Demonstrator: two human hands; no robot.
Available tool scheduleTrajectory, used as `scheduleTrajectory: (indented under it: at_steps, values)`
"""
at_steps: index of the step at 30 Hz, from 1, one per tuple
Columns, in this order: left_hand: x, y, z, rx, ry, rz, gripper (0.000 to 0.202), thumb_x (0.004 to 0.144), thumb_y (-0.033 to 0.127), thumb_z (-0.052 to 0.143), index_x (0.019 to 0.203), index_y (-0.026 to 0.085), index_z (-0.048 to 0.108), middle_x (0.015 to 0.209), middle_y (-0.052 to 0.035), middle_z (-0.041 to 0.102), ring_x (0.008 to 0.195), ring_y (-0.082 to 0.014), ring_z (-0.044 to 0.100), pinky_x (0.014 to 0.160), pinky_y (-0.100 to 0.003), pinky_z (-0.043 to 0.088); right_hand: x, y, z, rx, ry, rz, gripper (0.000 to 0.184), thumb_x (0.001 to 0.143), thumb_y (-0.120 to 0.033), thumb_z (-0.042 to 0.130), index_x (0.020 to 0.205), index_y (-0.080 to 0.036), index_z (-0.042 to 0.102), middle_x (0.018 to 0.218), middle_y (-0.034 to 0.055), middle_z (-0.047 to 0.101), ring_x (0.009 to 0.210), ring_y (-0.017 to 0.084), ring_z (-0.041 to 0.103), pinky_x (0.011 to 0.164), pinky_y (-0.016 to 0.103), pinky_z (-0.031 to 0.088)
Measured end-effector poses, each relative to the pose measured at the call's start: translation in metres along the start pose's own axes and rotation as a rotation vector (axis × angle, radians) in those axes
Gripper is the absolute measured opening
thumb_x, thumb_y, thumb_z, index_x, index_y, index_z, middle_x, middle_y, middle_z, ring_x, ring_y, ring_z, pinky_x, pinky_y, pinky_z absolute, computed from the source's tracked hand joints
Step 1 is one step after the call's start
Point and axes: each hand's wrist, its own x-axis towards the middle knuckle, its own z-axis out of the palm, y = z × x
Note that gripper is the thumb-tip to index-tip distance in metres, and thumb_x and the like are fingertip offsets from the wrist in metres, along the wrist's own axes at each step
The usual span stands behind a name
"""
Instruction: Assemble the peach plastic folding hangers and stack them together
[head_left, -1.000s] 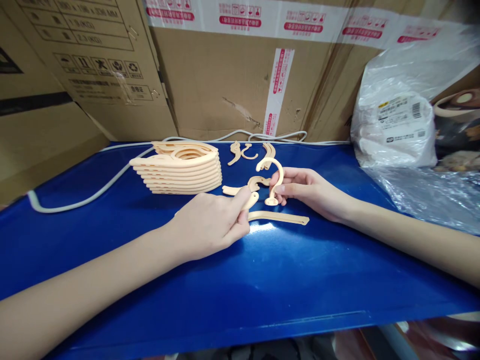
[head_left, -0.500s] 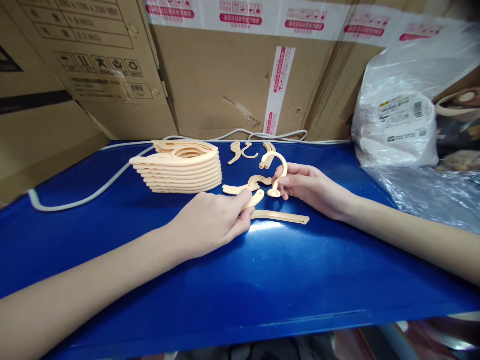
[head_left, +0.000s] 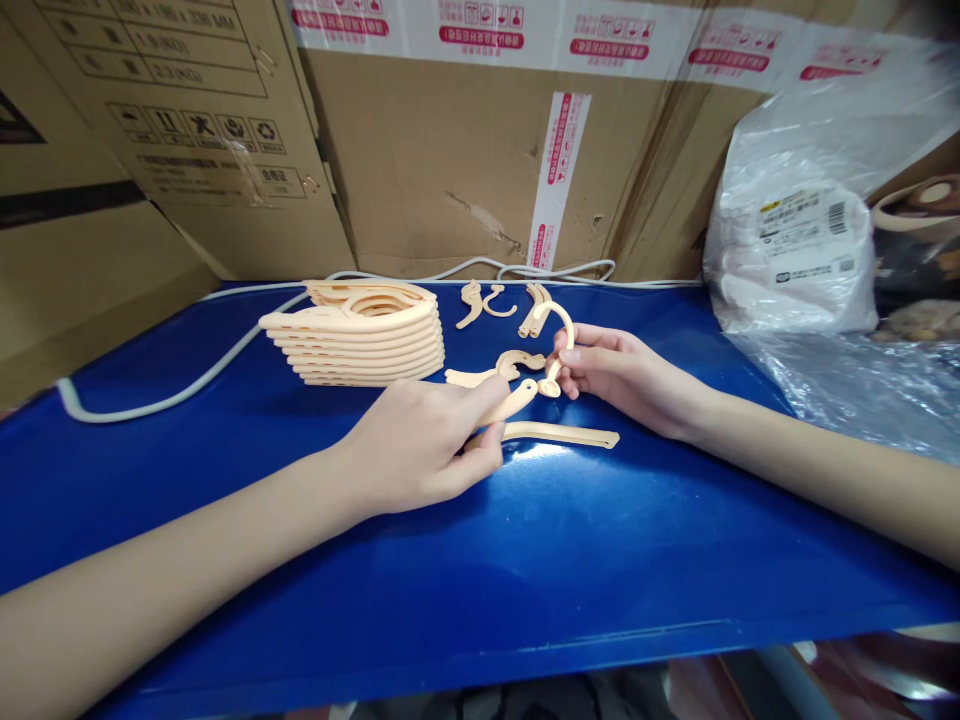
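My left hand [head_left: 431, 440] is closed on a cream plastic hanger arm [head_left: 517, 400], whose rounded end with a small hole points right. Between the thumb and fingers of my right hand [head_left: 626, 375] is a cream hanger hook [head_left: 568, 330], held upright with its round base down. The tip of the arm lies close to that base; whether they touch I cannot tell. Just below, a long cream strip [head_left: 562, 433] rests on the blue surface, partly hidden by my left hand. Behind it lies a curved hanger piece [head_left: 517, 362].
A stack of folded cream hangers [head_left: 360, 340] stands at the left. Loose hanger parts [head_left: 470, 303] lie farther back. A white cable [head_left: 187, 385] runs along the rear before cardboard boxes [head_left: 480, 150]. A plastic-wrapped white bundle [head_left: 795, 250] sits at the right.
The hanger arm in my left hand has shifted slightly right, closer to the hook's base. The hook has turned a little in my right hand.
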Motion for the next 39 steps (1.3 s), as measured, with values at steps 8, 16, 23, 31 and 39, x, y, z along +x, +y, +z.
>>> scheduleTrajectory:
  at_steps: [8, 16, 23, 31, 39]
  values:
    - [0.001, -0.001, 0.0, -0.017, -0.001, -0.006, 0.032, 0.102, 0.032, 0.034, 0.117, 0.014, 0.055, 0.095, -0.0067, 0.066, 0.085, -0.0202, 0.06, 0.069, -0.029, 0.04, 0.0, 0.0, -0.002, 0.059, -0.003, -0.005, 0.024, 0.079, -0.022, 0.074, 0.099, -0.02, 0.06, 0.077, -0.0025, 0.067, 0.065, 0.008, 0.056, 0.066, 0.023, 0.046]
    - [0.002, -0.003, 0.002, -0.043, 0.003, 0.048, 0.035, 0.104, 0.03, 0.03, 0.116, 0.012, 0.057, 0.094, -0.0061, 0.062, 0.083, -0.0207, 0.054, 0.07, -0.031, 0.04, 0.001, 0.003, -0.004, 0.055, -0.016, -0.025, 0.022, 0.08, -0.022, 0.073, 0.099, -0.02, 0.061, 0.083, -0.0007, 0.07, 0.07, 0.009, 0.061, 0.07, 0.023, 0.047]
    - [0.001, -0.003, 0.006, -0.017, 0.024, 0.073, 0.03, 0.104, 0.029, 0.032, 0.114, 0.014, 0.057, 0.093, -0.0057, 0.06, 0.084, -0.0208, 0.054, 0.07, -0.031, 0.041, 0.001, 0.003, -0.002, 0.058, -0.027, -0.025, 0.021, 0.079, -0.022, 0.075, 0.095, -0.019, 0.061, 0.081, -0.0011, 0.069, 0.07, 0.008, 0.06, 0.067, 0.021, 0.046]
    - [-0.001, -0.003, 0.01, 0.135, 0.11, 0.179, 0.031, 0.101, 0.023, 0.041, 0.126, 0.01, 0.053, 0.108, -0.0096, 0.065, 0.094, -0.0238, 0.059, 0.078, -0.034, 0.047, 0.002, 0.003, -0.002, 0.026, -0.053, -0.03, 0.02, 0.079, -0.019, 0.074, 0.092, -0.018, 0.059, 0.076, -0.0019, 0.067, 0.066, 0.008, 0.054, 0.068, 0.023, 0.043]
    - [-0.001, -0.001, 0.008, 0.195, 0.101, 0.191, 0.029, 0.099, 0.017, 0.043, 0.125, 0.01, 0.055, 0.104, -0.0091, 0.067, 0.092, -0.0245, 0.062, 0.077, -0.036, 0.051, 0.001, 0.003, 0.001, 0.003, 0.008, -0.036, 0.021, 0.077, -0.018, 0.075, 0.091, -0.016, 0.059, 0.074, -0.0028, 0.064, 0.066, 0.008, 0.055, 0.068, 0.024, 0.042]
